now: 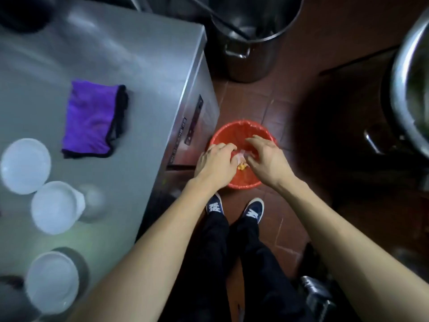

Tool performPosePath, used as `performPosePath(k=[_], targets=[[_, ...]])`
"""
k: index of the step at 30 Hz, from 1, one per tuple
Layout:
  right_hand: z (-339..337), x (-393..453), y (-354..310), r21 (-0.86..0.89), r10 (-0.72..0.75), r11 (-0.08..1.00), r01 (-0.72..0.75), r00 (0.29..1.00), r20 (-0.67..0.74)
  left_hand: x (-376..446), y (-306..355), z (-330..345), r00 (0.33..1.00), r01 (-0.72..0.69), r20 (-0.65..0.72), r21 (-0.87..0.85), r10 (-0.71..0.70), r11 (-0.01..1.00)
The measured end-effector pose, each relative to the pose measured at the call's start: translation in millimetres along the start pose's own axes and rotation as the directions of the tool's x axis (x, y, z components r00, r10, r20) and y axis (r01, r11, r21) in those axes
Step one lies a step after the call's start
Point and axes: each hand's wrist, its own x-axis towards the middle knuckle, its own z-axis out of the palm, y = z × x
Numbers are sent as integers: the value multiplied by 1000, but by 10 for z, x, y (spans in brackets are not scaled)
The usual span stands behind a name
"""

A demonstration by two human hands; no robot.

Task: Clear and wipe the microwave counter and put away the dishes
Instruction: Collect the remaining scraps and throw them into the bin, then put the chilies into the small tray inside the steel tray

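both hands hang over the red bin on the floor, close together with only a small gap between them. the left hand is curled, its fingers bent round a pale, crumpled scrap (tissue or thin plastic, too blurred to tell which) with something yellow-orange showing just beneath it. the right hand reaches in from the other side with fingers half bent and spread, fingertips at the same scrap; whether it pinches the scrap or only touches it cannot be told. the scrap sits between the two hands, above the bin's open mouth.

the bin is lined with a red bag and stands on brown floor tiles, just beside the front corner of the steel counter. below the hands are the person's dark trousers and two navy shoes with white laces, toes near the bin.

on the counter, well to the left of the hands, a folded purple cloth with a black edge lies flat. nearer the counter's left edge are three round white dishes: one bowl below the cloth, a second just beside it, and a third further toward the person. none is touched by a hand.

beyond the bin a tall steel stockpot stands on the floor, and part of a large metal basin shows at the right edge.
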Motion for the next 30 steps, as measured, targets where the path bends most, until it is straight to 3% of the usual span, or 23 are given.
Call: performPosePath(k=[7,13,23,30], targets=[[-843,-246,-857,8,-194,981,196,976,-101,-510,132,-884,981,-13,-194,20,16,1000],[-1040,-380,-1453,-53,-339,939,339,941,5,-1060,-66,-1348,925,76,-372,-26,-81,997],[-667,-747,-2575,-113,-528,836,536,844,94,-2252,-857,-1649,845,252,-462,-102,-270,962],[-54,-1463,-3283,-146,-614,766,627,779,124,-3388,-1490,-1499,748,324,-554,-174,-364,930]])
